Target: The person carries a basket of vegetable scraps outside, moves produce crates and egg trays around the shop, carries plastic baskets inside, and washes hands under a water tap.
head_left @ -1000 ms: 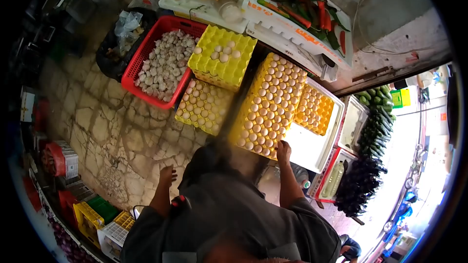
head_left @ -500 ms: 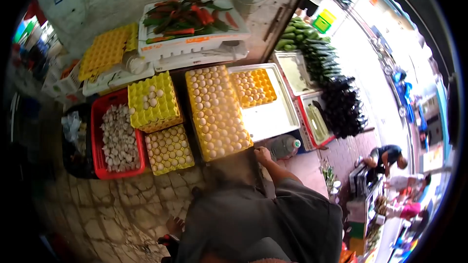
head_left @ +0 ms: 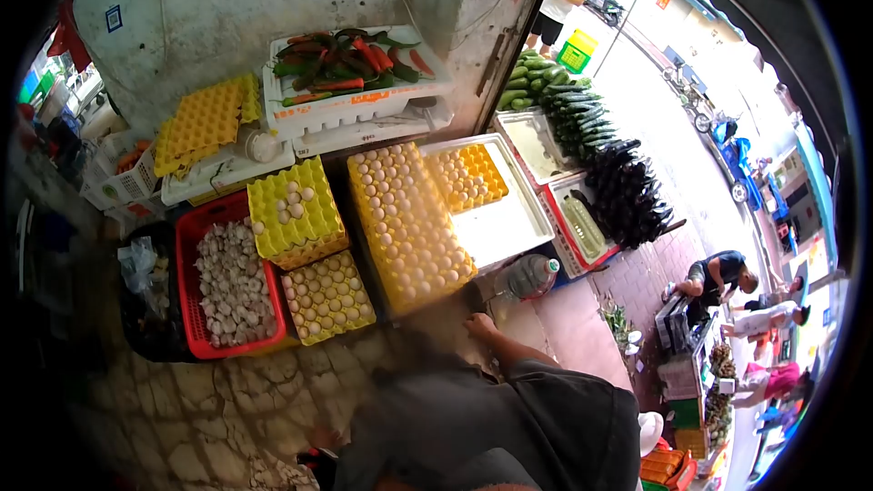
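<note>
Egg stack (head_left: 398, 305), tall, yellow trays, top layer filled with rows of eggs (head_left: 400, 209): mid-view, ahead of the right hand. Right hand (head_left: 482, 327): near the stack's near right corner, a gap showing between; fingers curled in, any grip cannot be told. Left hand (head_left: 326, 438): low, beside the dark shirt (head_left: 509, 409), blurred; finger state cannot be told. See-through plastic jug (head_left: 526, 278), beside that same corner, crowding the right hand's outer side. White foam tray (head_left: 500, 235), right of the stack, bearing a part-filled egg tray (head_left: 496, 164). Second yellow stack (head_left: 305, 235), left, a few eggs on top; lower egg tray (head_left: 327, 298), full, just nearer. Red basket (head_left: 188, 295) of garlic (head_left: 235, 282), beside these; black bag (head_left: 145, 332) adjoining. Foam box (head_left: 382, 105) of chillies (head_left: 346, 59), behind. Cucumbers (head_left: 577, 118) and aubergines (head_left: 627, 191), far right. Shirt covering the foreground floor.
</note>
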The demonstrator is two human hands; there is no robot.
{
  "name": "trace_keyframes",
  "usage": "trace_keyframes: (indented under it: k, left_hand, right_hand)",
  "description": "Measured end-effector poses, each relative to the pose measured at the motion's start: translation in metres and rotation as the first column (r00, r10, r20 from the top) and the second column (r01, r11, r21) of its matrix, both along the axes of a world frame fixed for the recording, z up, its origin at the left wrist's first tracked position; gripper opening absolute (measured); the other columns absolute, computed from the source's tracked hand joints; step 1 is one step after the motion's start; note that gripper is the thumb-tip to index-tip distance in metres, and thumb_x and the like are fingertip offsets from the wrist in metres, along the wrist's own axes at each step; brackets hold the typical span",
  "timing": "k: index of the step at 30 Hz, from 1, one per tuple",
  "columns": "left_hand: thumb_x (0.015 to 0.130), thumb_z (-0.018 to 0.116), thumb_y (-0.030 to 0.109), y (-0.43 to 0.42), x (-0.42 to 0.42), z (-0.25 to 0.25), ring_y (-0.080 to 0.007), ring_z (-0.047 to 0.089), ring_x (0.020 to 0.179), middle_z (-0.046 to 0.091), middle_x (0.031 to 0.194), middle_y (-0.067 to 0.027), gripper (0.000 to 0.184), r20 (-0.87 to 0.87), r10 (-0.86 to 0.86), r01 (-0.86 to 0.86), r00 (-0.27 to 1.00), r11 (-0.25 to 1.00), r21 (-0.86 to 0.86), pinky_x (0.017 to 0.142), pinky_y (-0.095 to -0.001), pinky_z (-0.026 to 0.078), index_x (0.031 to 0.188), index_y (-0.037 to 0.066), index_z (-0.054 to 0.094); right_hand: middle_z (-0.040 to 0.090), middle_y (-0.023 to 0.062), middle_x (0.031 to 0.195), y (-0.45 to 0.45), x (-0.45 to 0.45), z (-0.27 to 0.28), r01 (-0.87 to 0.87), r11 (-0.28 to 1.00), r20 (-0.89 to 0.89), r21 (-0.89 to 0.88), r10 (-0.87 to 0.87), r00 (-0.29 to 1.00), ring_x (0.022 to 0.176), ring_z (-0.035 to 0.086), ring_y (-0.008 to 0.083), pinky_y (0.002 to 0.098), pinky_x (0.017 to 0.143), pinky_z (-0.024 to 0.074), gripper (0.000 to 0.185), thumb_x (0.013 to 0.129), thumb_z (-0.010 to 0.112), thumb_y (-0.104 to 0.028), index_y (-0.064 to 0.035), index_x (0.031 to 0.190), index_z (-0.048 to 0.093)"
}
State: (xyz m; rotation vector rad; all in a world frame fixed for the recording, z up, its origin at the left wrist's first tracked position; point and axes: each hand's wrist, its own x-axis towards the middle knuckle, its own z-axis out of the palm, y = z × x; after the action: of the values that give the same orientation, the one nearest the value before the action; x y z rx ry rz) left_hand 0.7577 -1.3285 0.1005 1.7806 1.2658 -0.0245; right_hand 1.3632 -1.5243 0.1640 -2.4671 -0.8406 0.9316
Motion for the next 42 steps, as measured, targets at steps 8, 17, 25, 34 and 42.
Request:
trace_keyframes:
  k: [8, 17, 25, 34, 42]
  left_hand:
    - [0.074, 0.068, 0.028, 0.005, 0.005, 0.015, -0.0349, 0.057, 0.078, 0.058, 0.084, -0.0147, 0.024, -0.16, -0.672, 0.638, 0.723, 0.561, 0.527, 0.069, -0.0438, 0.048, 0.079, 0.006, 0.061]
    - [0.066, 0.07, 0.019, 0.003, 0.107, 0.096, -0.0319, 0.059, 0.071, 0.06, 0.076, -0.0135, 0.024, 0.068, 0.449, -0.442, 0.891, 0.892, -0.099, 0.065, -0.0441, 0.048, 0.079, 0.003, 0.058]
    - [0.075, 0.061, 0.022, -0.001, 0.16, 0.13, -0.0287, 0.059, 0.069, 0.06, 0.073, -0.011, 0.018, 0.115, 0.207, -0.197, 0.971, 0.976, -0.091, 0.061, -0.0428, 0.047, 0.082, 0.006, 0.058]
    - [0.09, 0.055, 0.027, 0.029, 0.145, -0.001, -0.0282, 0.062, 0.079, 0.061, 0.084, -0.0151, 0.024, -0.413, -0.411, 0.5, 0.813, 0.856, 0.132, 0.067, -0.0397, 0.049, 0.1, 0.007, 0.061]
    - [0.093, 0.053, 0.034, 0.074, 0.286, 0.081, -0.028, 0.061, 0.079, 0.058, 0.1, -0.0087, 0.031, -0.142, 0.132, -0.194, 0.981, 0.643, -0.741, 0.064, -0.0445, 0.051, 0.113, 0.011, 0.05]
  right_hand:
    - [0.063, 0.0168, 0.088, -0.008, 0.034, -0.049, -0.286, 0.945, 0.129, -0.159, 0.307, 0.943, 0.087, 0.062, 0.0352, 0.0428, 0.078, 0.0504, 0.033, 0.065, 0.069, -0.025, -0.0076, 0.092, 0.068]
    - [0.064, 0.0171, 0.1, 0.006, 0.052, -0.04, 0.023, 0.995, -0.071, -0.094, -0.03, 0.997, 0.09, 0.064, 0.0322, 0.0391, 0.082, 0.0507, 0.033, 0.072, 0.07, -0.02, -0.0081, 0.103, 0.067]
    - [0.068, 0.018, 0.091, -0.033, 0.078, -0.017, -0.239, 0.97, 0.109, -0.052, 0.244, 0.964, 0.084, 0.066, 0.0308, 0.038, 0.078, 0.0519, 0.031, 0.078, 0.064, -0.023, -0.0005, 0.099, 0.068]
    - [0.067, 0.0216, 0.086, -0.067, 0.1, 0.017, 0.459, 0.877, -0.04, 0.144, -0.458, 0.888, 0.075, 0.066, 0.0333, 0.0392, 0.07, 0.0513, 0.038, 0.081, 0.057, -0.029, 0.003, 0.099, 0.066]
    - [0.063, 0.0233, 0.076, -0.238, -0.034, -0.008, 0.816, 0.563, 0.018, 0.131, -0.824, 0.566, 0.073, 0.062, 0.0394, 0.0453, 0.068, 0.0488, 0.038, 0.08, 0.055, -0.032, 0.0045, 0.086, 0.064]
